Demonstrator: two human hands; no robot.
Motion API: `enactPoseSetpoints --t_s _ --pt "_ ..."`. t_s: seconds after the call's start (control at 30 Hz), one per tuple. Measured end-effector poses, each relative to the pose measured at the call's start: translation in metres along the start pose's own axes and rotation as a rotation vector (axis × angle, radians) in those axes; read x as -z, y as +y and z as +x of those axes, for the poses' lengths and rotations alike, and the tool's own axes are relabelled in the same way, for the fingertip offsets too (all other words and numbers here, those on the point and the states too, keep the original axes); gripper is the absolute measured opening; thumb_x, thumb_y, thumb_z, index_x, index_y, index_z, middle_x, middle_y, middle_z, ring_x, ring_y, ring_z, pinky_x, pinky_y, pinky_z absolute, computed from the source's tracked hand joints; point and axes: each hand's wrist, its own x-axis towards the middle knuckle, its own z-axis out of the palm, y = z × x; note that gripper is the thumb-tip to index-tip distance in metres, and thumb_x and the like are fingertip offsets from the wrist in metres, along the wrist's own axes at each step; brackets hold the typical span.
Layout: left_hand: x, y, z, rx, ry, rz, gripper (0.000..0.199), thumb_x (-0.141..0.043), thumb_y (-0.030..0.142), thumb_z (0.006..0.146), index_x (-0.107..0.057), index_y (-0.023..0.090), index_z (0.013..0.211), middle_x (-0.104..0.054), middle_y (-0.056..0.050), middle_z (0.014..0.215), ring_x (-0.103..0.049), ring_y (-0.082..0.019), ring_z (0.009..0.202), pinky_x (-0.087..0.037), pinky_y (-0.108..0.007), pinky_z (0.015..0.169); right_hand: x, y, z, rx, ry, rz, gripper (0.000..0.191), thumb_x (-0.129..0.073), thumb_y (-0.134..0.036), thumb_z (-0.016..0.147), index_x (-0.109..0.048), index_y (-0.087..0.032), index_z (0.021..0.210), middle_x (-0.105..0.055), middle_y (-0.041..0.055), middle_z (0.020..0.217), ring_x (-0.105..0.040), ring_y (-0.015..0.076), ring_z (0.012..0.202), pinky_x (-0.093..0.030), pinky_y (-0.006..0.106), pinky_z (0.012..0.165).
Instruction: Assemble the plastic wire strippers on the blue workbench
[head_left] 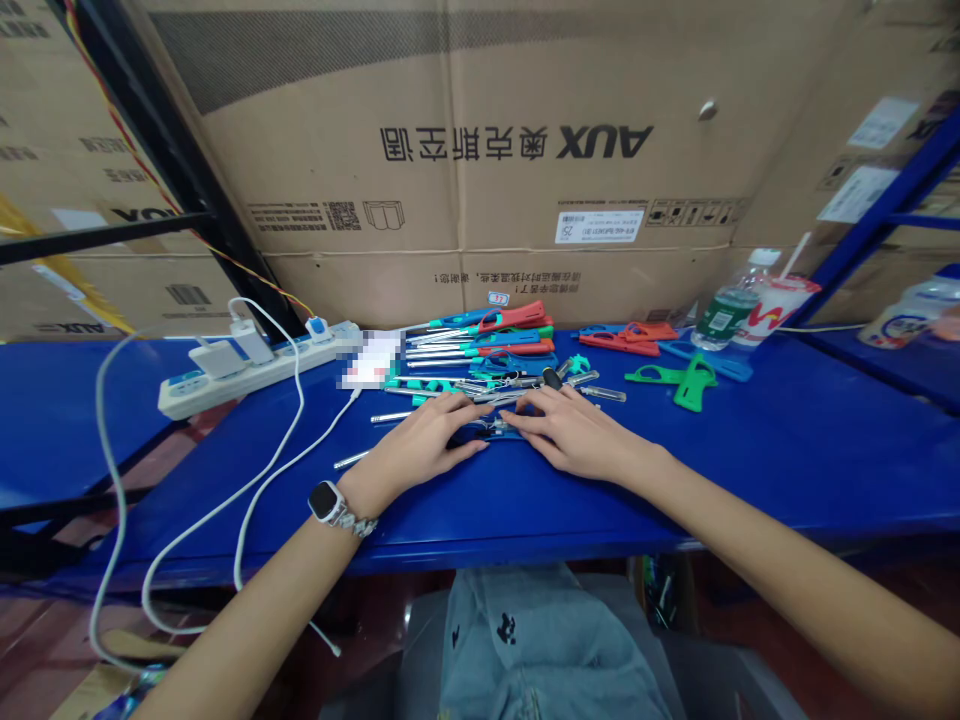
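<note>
On the blue table (600,505), both hands meet over a blue lighter body (504,433) with small metal and white parts in it. My left hand (427,440), with a watch on its wrist, has its fingers bent around the left end of this piece. Fingertips of my right hand (566,430) press at its right end. Just beyond them lies a pile of long lighters with metal tubes, with a red one (517,317) on top. Loose teal parts (579,364) and a clear-ended piece (604,394) sit near my right hand.
Red shells (619,343) and green shells (695,383) lie at the right, before a bottle (726,310) and a cup (776,305). A power strip (184,398) with white cables, and a blurred phone (371,360), are at the left. Cardboard boxes (465,80) stand behind.
</note>
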Motion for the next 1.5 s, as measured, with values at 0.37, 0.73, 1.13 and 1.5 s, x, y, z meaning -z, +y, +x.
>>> enactPoseSetpoints --t_s 0.37,0.73,1.13,1.5 --pt "0.004 -0.002 0.001 0.104 -0.005 -0.08 0.052 -0.068 0.046 0.094 -0.058 0.02 0.138 -0.061 -0.012 0.121 -0.059 -0.029 0.113 -0.05 -0.049 0.101 -0.003 0.001 -0.003 -0.001 0.016 -0.125 0.04 -0.046 -0.032 0.106 -0.06 -0.023 0.142 -0.066 0.0148 0.121 -0.058 0.0312 0.111 -0.044 0.049 0.093" --pt "0.009 -0.021 -0.003 0.063 0.009 -0.188 0.023 -0.052 0.022 0.101 -0.074 0.019 0.106 -0.069 -0.008 0.103 -0.067 -0.02 0.089 -0.055 -0.038 0.085 0.002 0.005 -0.007 0.007 0.037 -0.103 0.04 -0.044 -0.036 0.106 -0.063 -0.024 0.139 -0.065 0.0143 0.12 -0.058 0.0305 0.109 -0.043 0.048 0.09" --pt "0.01 -0.013 -0.005 0.019 0.008 -0.008 0.022 -0.05 0.021 0.103 -0.071 0.019 0.108 -0.069 -0.01 0.11 -0.068 -0.022 0.097 -0.057 -0.04 0.089 -0.012 -0.01 0.056 0.089 0.09 0.058 0.012 -0.061 -0.018 0.097 -0.071 -0.018 0.09 -0.069 0.007 0.093 -0.06 0.0218 0.088 -0.042 0.035 0.075" --pt "0.012 -0.009 0.004 0.027 -0.003 0.061 0.02 -0.051 0.019 0.101 -0.071 0.017 0.099 -0.071 -0.009 0.101 -0.069 -0.022 0.089 -0.056 -0.037 0.084 -0.019 -0.005 0.053 0.166 0.138 0.149 0.019 -0.052 -0.013 0.098 -0.068 -0.017 0.089 -0.064 0.0068 0.091 -0.057 0.0182 0.081 -0.046 0.032 0.071"
